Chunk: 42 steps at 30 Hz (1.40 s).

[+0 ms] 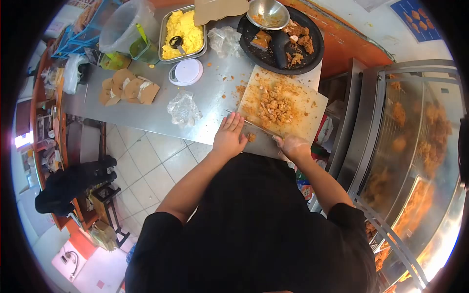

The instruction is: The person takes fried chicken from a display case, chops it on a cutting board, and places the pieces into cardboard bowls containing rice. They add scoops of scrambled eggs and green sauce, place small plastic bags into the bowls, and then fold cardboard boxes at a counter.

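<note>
My right hand, which seems to be in a clear plastic glove, is closed round the handle of a knife. The blade runs left along the near edge of a pale cutting board. Flat, with fingers stretched out, my left hand lies by the blade's tip end at the board's near left corner. A heap of chopped fried chicken covers the middle of the board, with crumbs around it. One small piece sits on the steel table between my hands.
Behind the board stands a black round tray with chicken pieces and a steel bowl. Leftward are a crumpled plastic glove, a white scale, cardboard boxes and a pan of yellow food. A glass display case flanks my right.
</note>
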Each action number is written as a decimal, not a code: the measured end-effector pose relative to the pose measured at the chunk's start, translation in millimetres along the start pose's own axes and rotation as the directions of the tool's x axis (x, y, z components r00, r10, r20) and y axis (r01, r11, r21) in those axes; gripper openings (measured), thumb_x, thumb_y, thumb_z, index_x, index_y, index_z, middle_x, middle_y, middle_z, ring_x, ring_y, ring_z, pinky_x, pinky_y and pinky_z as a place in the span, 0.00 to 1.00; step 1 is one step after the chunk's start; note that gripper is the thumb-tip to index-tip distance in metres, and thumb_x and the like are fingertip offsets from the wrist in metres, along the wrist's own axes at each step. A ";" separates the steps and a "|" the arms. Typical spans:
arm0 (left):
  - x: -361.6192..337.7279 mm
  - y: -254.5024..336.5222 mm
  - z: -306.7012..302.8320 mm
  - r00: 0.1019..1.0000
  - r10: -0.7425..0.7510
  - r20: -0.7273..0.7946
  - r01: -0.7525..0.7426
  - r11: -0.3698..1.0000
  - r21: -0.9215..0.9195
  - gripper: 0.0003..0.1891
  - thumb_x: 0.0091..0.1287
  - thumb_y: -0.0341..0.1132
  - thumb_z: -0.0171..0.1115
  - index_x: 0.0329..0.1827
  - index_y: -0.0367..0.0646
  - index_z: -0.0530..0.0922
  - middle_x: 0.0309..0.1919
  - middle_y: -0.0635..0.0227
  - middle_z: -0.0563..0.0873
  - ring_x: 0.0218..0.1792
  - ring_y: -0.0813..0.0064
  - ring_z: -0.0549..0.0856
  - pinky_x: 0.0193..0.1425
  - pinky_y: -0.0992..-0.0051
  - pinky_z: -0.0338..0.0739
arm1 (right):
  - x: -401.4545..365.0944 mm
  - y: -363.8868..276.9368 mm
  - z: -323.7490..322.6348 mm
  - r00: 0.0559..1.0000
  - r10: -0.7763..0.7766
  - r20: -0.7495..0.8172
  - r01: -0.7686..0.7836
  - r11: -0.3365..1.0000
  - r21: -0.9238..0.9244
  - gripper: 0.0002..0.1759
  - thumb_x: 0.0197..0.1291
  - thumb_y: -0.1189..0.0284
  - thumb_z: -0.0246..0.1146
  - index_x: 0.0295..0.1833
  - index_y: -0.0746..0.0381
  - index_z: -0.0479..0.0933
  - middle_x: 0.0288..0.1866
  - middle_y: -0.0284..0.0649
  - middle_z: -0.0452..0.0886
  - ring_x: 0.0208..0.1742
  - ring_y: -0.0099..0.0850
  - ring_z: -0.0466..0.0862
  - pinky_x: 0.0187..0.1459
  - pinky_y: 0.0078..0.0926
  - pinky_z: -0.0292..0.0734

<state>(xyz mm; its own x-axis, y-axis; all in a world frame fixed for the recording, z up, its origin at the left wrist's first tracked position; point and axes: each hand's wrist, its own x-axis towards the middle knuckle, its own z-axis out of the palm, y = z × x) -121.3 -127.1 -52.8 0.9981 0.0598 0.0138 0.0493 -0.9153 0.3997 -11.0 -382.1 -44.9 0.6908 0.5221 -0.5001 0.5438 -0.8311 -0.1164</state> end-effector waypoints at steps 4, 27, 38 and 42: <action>-1.0 2.5 3.1 1.000 0.015 0.002 -0.015 1.000 0.025 0.32 0.66 0.39 0.61 0.73 0.34 0.74 0.74 0.50 0.75 0.79 0.56 0.69 0.84 0.53 0.57 | -4.0 -0.1 -18.7 1.000 0.003 0.008 -0.003 1.000 -0.002 0.37 0.75 0.38 0.48 0.40 0.61 0.84 0.29 0.50 0.88 0.32 0.48 0.90 0.35 0.47 0.85; -13.6 1.2 -0.3 0.982 0.157 -0.106 -0.172 0.974 -0.149 0.28 0.60 0.36 0.75 0.64 0.46 0.79 0.64 0.58 0.78 0.69 0.51 0.74 0.71 0.52 0.71 | -25.5 20.2 -64.2 0.952 0.285 -0.110 -0.278 0.958 0.072 0.35 0.78 0.42 0.45 0.42 0.62 0.83 0.38 0.54 0.88 0.43 0.51 0.89 0.48 0.48 0.85; 27.2 45.0 9.8 0.988 -0.024 -0.152 0.018 0.999 -0.038 0.20 0.58 0.43 0.78 0.49 0.45 0.83 0.49 0.65 0.80 0.53 0.58 0.77 0.57 0.58 0.70 | -26.5 72.2 -62.5 0.939 0.298 -0.172 -0.224 0.909 0.351 0.34 0.78 0.44 0.46 0.46 0.64 0.84 0.39 0.58 0.87 0.46 0.56 0.87 0.50 0.53 0.82; 75.2 47.7 11.8 0.975 -0.111 -0.195 0.115 0.993 0.008 0.24 0.56 0.47 0.80 0.50 0.45 0.83 0.53 0.63 0.79 0.56 0.56 0.75 0.59 0.57 0.68 | -28.7 51.3 -50.4 0.972 0.228 -0.064 -0.192 0.917 0.350 0.35 0.78 0.44 0.45 0.47 0.64 0.84 0.42 0.58 0.87 0.47 0.55 0.87 0.51 0.52 0.82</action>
<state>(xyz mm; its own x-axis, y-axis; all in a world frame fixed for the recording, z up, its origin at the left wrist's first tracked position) -43.5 -170.9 -43.5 0.9601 0.2374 0.1480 0.1636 -0.9056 0.3913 21.2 -430.1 6.7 0.8256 0.3299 -0.4577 0.1988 -0.9294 -0.3111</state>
